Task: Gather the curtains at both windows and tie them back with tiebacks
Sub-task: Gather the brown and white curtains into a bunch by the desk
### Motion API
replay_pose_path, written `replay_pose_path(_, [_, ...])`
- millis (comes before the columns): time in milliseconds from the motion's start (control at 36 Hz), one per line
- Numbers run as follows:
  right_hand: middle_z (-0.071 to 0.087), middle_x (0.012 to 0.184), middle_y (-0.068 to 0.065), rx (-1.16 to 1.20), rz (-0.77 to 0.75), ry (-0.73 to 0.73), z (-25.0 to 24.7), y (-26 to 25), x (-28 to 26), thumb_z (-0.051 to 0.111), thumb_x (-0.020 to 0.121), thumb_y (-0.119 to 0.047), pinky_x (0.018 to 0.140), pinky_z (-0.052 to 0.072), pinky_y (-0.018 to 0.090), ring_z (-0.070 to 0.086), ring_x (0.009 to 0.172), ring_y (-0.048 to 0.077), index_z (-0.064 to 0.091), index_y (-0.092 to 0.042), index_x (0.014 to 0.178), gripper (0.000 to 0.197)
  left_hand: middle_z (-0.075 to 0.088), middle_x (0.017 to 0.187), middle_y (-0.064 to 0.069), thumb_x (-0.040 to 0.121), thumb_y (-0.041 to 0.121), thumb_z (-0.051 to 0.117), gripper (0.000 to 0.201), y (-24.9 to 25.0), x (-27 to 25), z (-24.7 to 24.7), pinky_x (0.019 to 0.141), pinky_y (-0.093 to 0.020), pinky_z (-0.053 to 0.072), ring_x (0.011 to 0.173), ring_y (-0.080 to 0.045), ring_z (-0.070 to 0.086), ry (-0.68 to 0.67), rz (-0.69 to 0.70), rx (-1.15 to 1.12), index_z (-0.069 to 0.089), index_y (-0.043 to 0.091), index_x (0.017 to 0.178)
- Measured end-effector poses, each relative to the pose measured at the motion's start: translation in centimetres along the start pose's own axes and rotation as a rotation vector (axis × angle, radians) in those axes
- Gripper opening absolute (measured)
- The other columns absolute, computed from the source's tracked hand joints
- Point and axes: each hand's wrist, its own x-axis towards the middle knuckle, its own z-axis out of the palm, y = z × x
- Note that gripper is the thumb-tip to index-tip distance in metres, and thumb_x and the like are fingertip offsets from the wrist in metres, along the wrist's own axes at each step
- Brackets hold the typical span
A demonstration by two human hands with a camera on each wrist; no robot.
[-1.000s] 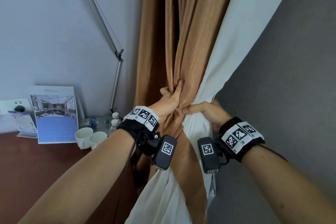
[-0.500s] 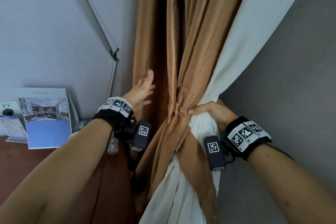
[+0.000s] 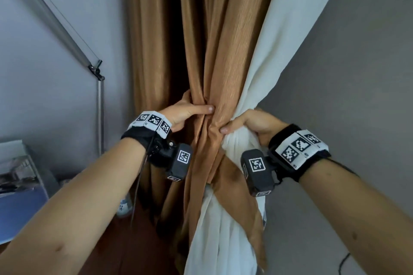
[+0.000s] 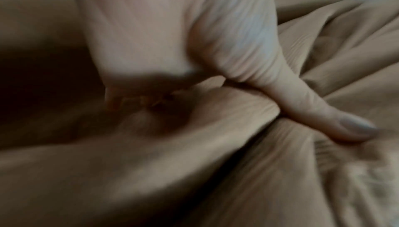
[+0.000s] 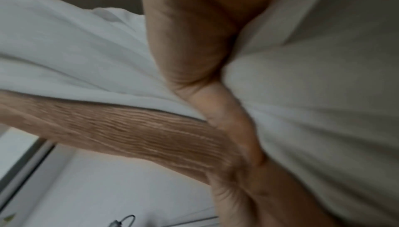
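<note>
Both hands, left (image 3: 183, 114) and right (image 3: 250, 124), gripped the curtain (image 3: 223, 73) bunched at its waist, gathering apparently done; next it needed a tieback, none visible.

Pale blue-grey wall (image 3: 55, 29) fills the left side, a darker grey wall (image 3: 357, 62) the right. A metal lamp arm (image 3: 67, 35) slants down to a joint, its pole dropping straight below. Lower left, a blue-fronted calendar (image 3: 20, 196) stands on a reddish-brown desk (image 3: 125, 252), a small bottle (image 3: 124, 206) close by.
</note>
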Motion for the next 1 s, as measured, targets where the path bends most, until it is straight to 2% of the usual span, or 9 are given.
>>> replay_pose_path(111, [0.074,0.085,0.017,-0.042,0.14,-0.045,0.4,-1.1,-0.2,0.064,0.074,0.015,0.085,0.056,0.046,0.07,0.083,0.033,0.079,-0.006,0.082,0.027,0.068,0.114,-0.005,0.015,0.043,0.096,0.115,-1.2,1.7,0.5,0.107,-0.041,0.042,0.111,-0.02,0.063,-0.146,0.02,-0.076,0.055,0.017,0.119])
replay_pose_path(194, [0.074,0.07,0.011,-0.022,0.136,-0.064,0.3,-1.1,-0.1,0.059,0.078,0.019,0.076,0.058,0.041,0.07,0.069,0.026,0.079,-0.013,0.061,0.041,0.076,0.085,0.004,0.011,0.045,0.096,0.102,-1.7,2.5,0.6,0.085,-0.03,0.054,0.084,-0.01,0.07,-0.209,0.031,-0.131,0.06,0.018,0.102])
replay_pose_path(306, [0.074,0.069,0.011,0.066,0.097,0.009,0.0,-0.8,0.8,0.056,0.075,0.024,0.064,0.062,0.036,0.072,0.062,0.024,0.079,-0.012,0.062,0.045,0.076,0.077,0.003,0.068,0.016,0.079,0.031,-1.5,2.7,1.0,0.074,-0.024,0.057,0.086,-0.015,0.068,-0.214,0.024,-0.116,0.064,0.013,0.095])
replay_pose_path(417, [0.071,0.063,0.011,0.102,0.068,0.148,0.0,-0.8,2.0,0.058,0.068,0.027,0.053,0.059,0.03,0.069,0.062,0.026,0.076,-0.006,0.06,0.038,0.075,0.082,-0.001,0.087,0.009,0.066,0.009,-1.7,2.1,1.6,0.073,-0.022,0.058,0.08,-0.012,0.07,-0.191,0.046,-0.135,0.067,0.011,0.095])
replay_pose_path(500, [0.072,0.064,0.007,0.095,0.019,0.222,0.1,-0.7,2.6,0.061,0.066,0.027,0.062,0.059,0.027,0.066,0.077,0.026,0.076,-0.007,0.059,0.038,0.074,0.085,0.0,0.086,0.021,0.062,0.012,-1.9,1.6,1.9,0.077,-0.022,0.055,0.08,-0.009,0.069,-0.168,0.073,-0.12,0.068,0.014,0.094])
replay_pose_path(639, [0.074,0.098,0.018,0.041,0.009,0.215,0.4,-1.0,2.5,0.065,0.058,0.025,0.081,0.059,0.039,0.069,0.096,0.035,0.075,0.002,0.1,0.049,0.063,0.107,0.007,0.092,0.053,0.043,0.03,-1.6,1.2,2.7,0.1,-0.025,0.045,0.107,-0.008,0.059,-0.028,0.11,0.03,0.055,0.029,0.106])
replay_pose_path(750, [0.074,0.102,0.019,0.013,-0.001,0.227,0.0,-1.2,2.6,0.07,0.051,0.022,0.088,0.057,0.047,0.069,0.098,0.037,0.074,0.002,0.102,0.055,0.062,0.104,0.007,0.096,0.054,0.04,0.046,-1.2,0.9,3.6,0.083,-0.012,0.045,0.096,-0.001,0.058,0.053,0.084,0.132,0.051,0.019,0.124])
replay_pose_path(861, [0.075,0.098,0.019,-0.011,0.015,0.205,-0.8,-1.3,2.1,0.072,0.053,0.02,0.085,0.058,0.048,0.072,0.092,0.036,0.073,0.003,0.102,0.051,0.038,0.152,-0.003,0.052,0.091,0.057,0.139,-1.0,0.3,3.0,0.116,-0.034,0.032,0.137,-0.017,0.04,0.109,-0.011,0.167,0.015,0.007,0.154])
replay_pose_path(1000, [0.073,0.102,0.023,-0.038,0.091,0.151,-1.8,-1.7,1.7,0.068,0.057,0.022,0.085,0.056,0.052,0.07,0.095,0.039,0.072,0.005,0.106,0.052,0.03,0.157,-0.009,0.049,0.085,0.066,0.139,0.5,-1.1,0.2,0.117,-0.047,0.027,0.141,-0.024,0.036,0.067,-0.121,0.087,0.01,0.013,0.155])
